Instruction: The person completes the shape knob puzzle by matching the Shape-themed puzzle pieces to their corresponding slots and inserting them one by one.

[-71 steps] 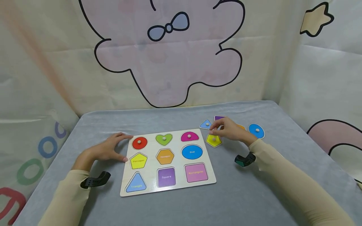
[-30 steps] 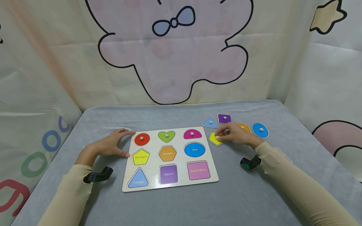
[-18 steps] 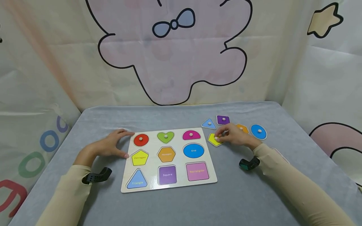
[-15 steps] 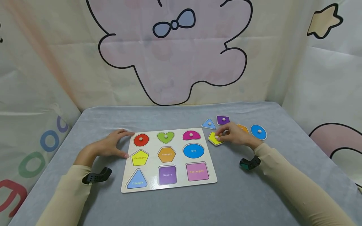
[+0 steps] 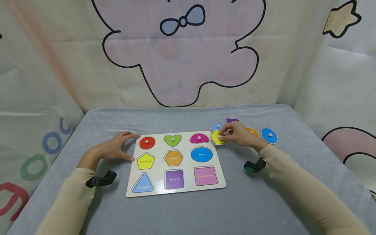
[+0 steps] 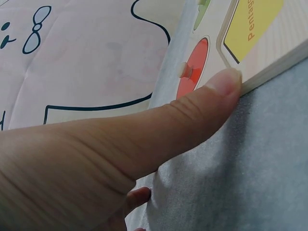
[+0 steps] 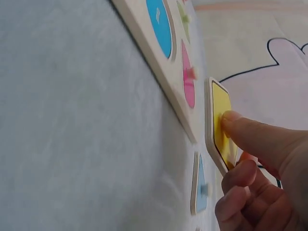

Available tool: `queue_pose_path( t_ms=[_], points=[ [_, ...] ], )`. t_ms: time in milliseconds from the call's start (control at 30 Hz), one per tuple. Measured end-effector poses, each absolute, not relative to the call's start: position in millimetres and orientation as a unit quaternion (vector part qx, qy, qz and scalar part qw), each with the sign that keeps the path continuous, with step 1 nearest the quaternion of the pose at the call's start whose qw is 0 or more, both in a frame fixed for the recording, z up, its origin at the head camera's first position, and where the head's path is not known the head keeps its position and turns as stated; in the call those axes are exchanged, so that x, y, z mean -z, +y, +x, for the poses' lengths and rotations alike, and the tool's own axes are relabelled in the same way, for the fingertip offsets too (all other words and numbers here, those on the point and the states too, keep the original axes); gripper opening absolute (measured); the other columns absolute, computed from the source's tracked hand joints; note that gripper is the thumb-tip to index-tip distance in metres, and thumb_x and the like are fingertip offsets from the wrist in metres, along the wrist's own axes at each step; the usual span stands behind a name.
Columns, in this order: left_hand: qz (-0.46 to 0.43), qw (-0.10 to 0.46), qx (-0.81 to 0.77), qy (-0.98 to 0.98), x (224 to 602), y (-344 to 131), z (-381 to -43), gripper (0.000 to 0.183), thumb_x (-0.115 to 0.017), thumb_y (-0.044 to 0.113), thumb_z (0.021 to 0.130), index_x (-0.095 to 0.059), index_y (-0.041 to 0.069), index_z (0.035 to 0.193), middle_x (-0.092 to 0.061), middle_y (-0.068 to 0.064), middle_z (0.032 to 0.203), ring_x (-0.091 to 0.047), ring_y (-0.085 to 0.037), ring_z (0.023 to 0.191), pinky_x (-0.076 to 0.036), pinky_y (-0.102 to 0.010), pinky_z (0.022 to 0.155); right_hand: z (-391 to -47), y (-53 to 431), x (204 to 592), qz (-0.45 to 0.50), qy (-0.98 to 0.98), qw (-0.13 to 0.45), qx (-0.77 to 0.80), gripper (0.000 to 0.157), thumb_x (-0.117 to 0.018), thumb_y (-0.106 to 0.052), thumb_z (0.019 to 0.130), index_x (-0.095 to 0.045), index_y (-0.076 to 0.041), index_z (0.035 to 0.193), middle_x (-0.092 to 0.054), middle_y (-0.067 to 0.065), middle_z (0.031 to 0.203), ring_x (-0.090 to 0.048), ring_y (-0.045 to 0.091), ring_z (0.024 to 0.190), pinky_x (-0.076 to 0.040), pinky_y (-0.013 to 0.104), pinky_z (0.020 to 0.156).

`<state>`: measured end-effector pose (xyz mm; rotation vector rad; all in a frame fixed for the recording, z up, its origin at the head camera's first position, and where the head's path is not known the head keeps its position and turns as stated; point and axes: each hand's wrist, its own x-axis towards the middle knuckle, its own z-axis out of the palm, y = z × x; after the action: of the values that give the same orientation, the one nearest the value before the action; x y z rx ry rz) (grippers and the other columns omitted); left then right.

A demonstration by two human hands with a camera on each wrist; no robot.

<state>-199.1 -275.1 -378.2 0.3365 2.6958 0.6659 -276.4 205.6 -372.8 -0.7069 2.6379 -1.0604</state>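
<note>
A white wooden puzzle board [image 5: 188,192] lies on the cloth. Its red circle [image 5: 147,142], green heart [image 5: 172,140] and magenta half-circle [image 5: 199,138] pieces sit in the top row with knobs up; the lower recesses show printed shapes. My right hand [image 5: 239,134] pinches the yellow pentagon puzzle piece [image 5: 215,138] by its knob, raised at the board's upper right corner. In the right wrist view the pentagon piece [image 7: 222,120] is tilted, clear of the cloth. My left hand [image 5: 110,149] rests at the board's left edge, thumb [image 6: 211,96] touching the edge beside the printed pentagon, fingers spread.
Beyond the right hand lie a light blue triangle piece [image 5: 215,126], a purple piece [image 5: 232,120], partly hidden, an orange piece [image 5: 253,131] and a blue oval piece [image 5: 269,135]. Another piece's pale edge shows behind the right sleeve [image 5: 293,176]. A printed curtain [image 5: 182,65] stands behind the table.
My right hand has taken the yellow pentagon by its knob, lifted it off the cloth and moved it left to the board's corner. The left hand has stayed at the board's edge.
</note>
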Motion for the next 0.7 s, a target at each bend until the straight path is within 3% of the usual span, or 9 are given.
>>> queue_pose_path(
  t_ms=[700],
  points=[
    [0.127, 0.166, -0.233, 0.950, 378.7, -274.8, -201.8, 0.098, -0.089, 0.041, 0.073, -0.041, 0.014, 0.154, -0.024, -0.030, 0.159, -0.023, -0.053, 0.143, -0.026, -0.078, 0.111, -271.7, 170.0, 377.3, -0.275, 0.874, 0.127, 0.379, 0.013, -0.079, -0.015, 0.088, -0.075, -0.004, 0.093, -0.060, 0.007, 0.085, -0.051, 0.020, 0.079, -0.043, 0.019, 0.060]
  ],
)
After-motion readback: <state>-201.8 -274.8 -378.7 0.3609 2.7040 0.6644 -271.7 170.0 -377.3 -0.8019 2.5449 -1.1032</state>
